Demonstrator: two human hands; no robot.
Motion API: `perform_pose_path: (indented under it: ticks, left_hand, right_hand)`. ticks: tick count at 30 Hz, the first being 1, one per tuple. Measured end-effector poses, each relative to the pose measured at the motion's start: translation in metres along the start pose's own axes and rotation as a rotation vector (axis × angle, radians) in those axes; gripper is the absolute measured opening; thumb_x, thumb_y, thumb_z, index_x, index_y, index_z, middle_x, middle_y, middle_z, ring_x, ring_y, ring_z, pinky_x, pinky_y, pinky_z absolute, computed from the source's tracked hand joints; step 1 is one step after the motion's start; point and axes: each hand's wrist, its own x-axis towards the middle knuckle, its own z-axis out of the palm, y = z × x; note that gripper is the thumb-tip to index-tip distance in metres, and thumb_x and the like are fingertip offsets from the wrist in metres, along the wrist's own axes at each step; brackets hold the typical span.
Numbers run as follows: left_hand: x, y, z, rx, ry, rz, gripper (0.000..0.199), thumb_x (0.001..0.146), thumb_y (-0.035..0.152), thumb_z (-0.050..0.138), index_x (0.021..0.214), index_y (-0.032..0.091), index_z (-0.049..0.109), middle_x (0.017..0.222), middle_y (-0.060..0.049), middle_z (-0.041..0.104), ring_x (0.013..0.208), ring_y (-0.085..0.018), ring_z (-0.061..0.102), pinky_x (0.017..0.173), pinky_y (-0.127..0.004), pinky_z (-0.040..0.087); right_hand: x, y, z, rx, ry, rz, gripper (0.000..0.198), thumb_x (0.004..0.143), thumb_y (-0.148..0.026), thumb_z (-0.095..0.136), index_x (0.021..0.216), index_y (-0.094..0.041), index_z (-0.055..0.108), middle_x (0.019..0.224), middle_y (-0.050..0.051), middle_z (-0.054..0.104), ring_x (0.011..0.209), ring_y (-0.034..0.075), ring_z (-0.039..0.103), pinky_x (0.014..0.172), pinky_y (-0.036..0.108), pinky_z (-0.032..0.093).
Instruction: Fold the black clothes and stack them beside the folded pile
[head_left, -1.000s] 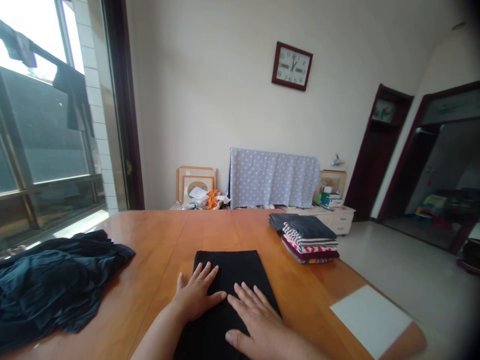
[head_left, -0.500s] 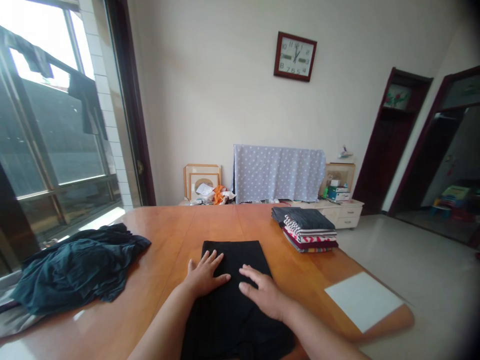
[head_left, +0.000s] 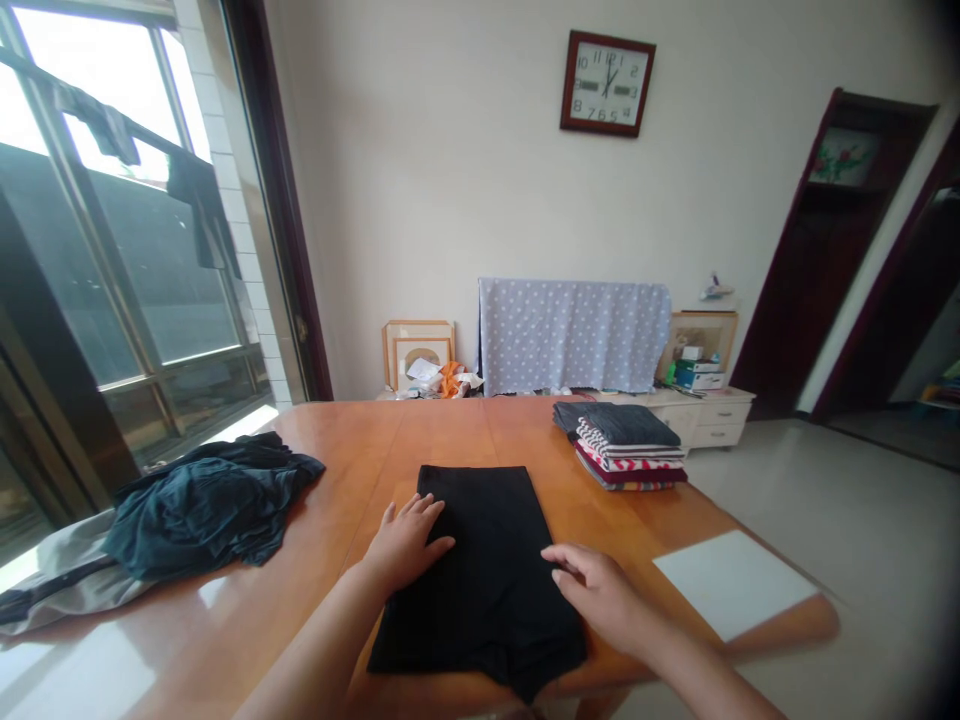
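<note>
A pair of black trousers [head_left: 487, 570], folded into a long flat shape, lies on the wooden table in front of me. Its near end has a pointed corner hanging close to the table's edge. My left hand [head_left: 409, 540] rests flat on the left side of the trousers, fingers spread. At the right edge of the cloth is my right hand [head_left: 596, 590], its fingers slightly bent and the thumb apart from them. Nothing shows between those fingers, and whether they touch the cloth is hard to see.
A crumpled dark teal garment [head_left: 217, 510] lies at the left, over a grey one [head_left: 67, 575]. A stack of folded clothes [head_left: 630, 450] sits at the right back of the wooden table [head_left: 375, 440]. Near the right corner lies a white sheet [head_left: 735, 583].
My right hand has moved from over the middle of the trousers to their right edge. My left hand stays on the left side. The view has shifted a little to the left.
</note>
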Motion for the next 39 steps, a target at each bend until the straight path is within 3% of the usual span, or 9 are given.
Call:
perform_pose_path:
  ticks: [3, 6, 10, 13, 21, 28, 31, 34, 39]
  left_hand:
    - [-0.034, 0.008, -0.013, -0.108, 0.059, 0.079, 0.039, 0.089, 0.044, 0.055, 0.12, 0.024, 0.065, 0.126, -0.011, 0.064, 0.119, -0.029, 0.057, 0.104, -0.042, 0.041]
    - [-0.069, 0.02, -0.021, -0.276, 0.016, 0.122, 0.025, 0.087, 0.037, 0.056, 0.107, 0.025, 0.066, 0.108, -0.005, 0.065, 0.1, -0.022, 0.061, 0.089, -0.033, 0.047]
    - [-0.098, 0.029, -0.019, -0.312, -0.111, 0.124, 0.038, 0.069, 0.029, 0.071, 0.107, 0.027, 0.064, 0.111, -0.003, 0.061, 0.101, -0.023, 0.058, 0.088, -0.033, 0.046]
    - [-0.104, 0.03, -0.015, -0.289, -0.12, 0.118, 0.044, 0.064, 0.022, 0.07, 0.107, 0.027, 0.063, 0.117, -0.004, 0.058, 0.108, -0.024, 0.054, 0.093, -0.035, 0.045]
    - [-0.1, 0.034, -0.012, -0.237, -0.097, 0.112, 0.037, 0.066, 0.021, 0.064, 0.103, 0.026, 0.061, 0.11, -0.004, 0.057, 0.105, -0.024, 0.053, 0.092, -0.035, 0.043]
    - [-0.093, 0.035, 0.001, -0.09, -0.024, 0.136, 0.019, 0.09, 0.024, 0.046, 0.098, 0.024, 0.063, 0.106, -0.008, 0.06, 0.102, -0.026, 0.054, 0.092, -0.039, 0.043]
    - [-0.084, 0.03, -0.004, -0.168, -0.033, 0.121, 0.018, 0.092, 0.027, 0.045, 0.097, 0.024, 0.062, 0.106, -0.007, 0.063, 0.101, -0.024, 0.057, 0.092, -0.036, 0.044]
    - [-0.068, 0.024, -0.019, -0.267, -0.092, 0.122, 0.013, 0.088, 0.027, 0.049, 0.09, 0.024, 0.062, 0.097, -0.004, 0.066, 0.092, -0.021, 0.06, 0.08, -0.031, 0.045]
    - [-0.019, 0.007, -0.043, -0.494, -0.248, 0.03, 0.012, 0.08, 0.031, 0.057, 0.085, 0.024, 0.065, 0.084, 0.001, 0.067, 0.076, -0.018, 0.061, 0.063, -0.025, 0.043]
  right_hand:
    - [-0.011, -0.007, -0.009, -0.098, -0.06, -0.043, 0.036, 0.086, -0.03, 0.056, 0.118, -0.025, 0.069, 0.127, 0.008, 0.067, 0.117, 0.025, 0.062, 0.105, 0.039, 0.045]
    - [-0.025, -0.013, -0.017, -0.15, -0.158, -0.058, 0.04, 0.079, -0.028, 0.062, 0.118, -0.027, 0.069, 0.137, 0.007, 0.061, 0.127, 0.026, 0.056, 0.111, 0.039, 0.04]
    - [-0.037, -0.018, -0.022, -0.213, -0.284, -0.05, 0.049, 0.071, -0.022, 0.064, 0.119, -0.03, 0.067, 0.147, 0.005, 0.052, 0.135, 0.027, 0.048, 0.113, 0.039, 0.037]
    - [-0.038, -0.018, -0.022, -0.23, -0.316, -0.059, 0.049, 0.07, -0.02, 0.062, 0.118, -0.03, 0.067, 0.147, 0.005, 0.05, 0.136, 0.027, 0.047, 0.113, 0.039, 0.037]
    - [-0.03, -0.018, -0.016, -0.242, -0.233, -0.142, 0.023, 0.079, -0.021, 0.059, 0.1, -0.026, 0.068, 0.128, 0.007, 0.063, 0.122, 0.025, 0.056, 0.103, 0.036, 0.044]
    - [-0.016, -0.021, -0.011, -0.158, -0.116, -0.15, 0.017, 0.076, -0.014, 0.052, 0.084, -0.023, 0.064, 0.104, 0.005, 0.069, 0.101, 0.021, 0.062, 0.091, 0.032, 0.047]
    - [-0.004, -0.018, -0.013, -0.029, -0.137, -0.07, 0.016, 0.081, -0.019, 0.052, 0.089, -0.022, 0.065, 0.103, 0.004, 0.069, 0.097, 0.021, 0.062, 0.088, 0.031, 0.047]
    - [0.016, -0.012, -0.018, 0.097, -0.2, 0.019, 0.013, 0.086, -0.028, 0.052, 0.088, -0.021, 0.063, 0.086, 0.001, 0.067, 0.083, 0.019, 0.059, 0.075, 0.029, 0.045]
    - [0.067, -0.006, -0.023, 0.302, -0.181, 0.104, 0.017, 0.084, -0.035, 0.058, 0.086, -0.02, 0.062, 0.077, -0.002, 0.062, 0.075, 0.015, 0.053, 0.068, 0.025, 0.039]
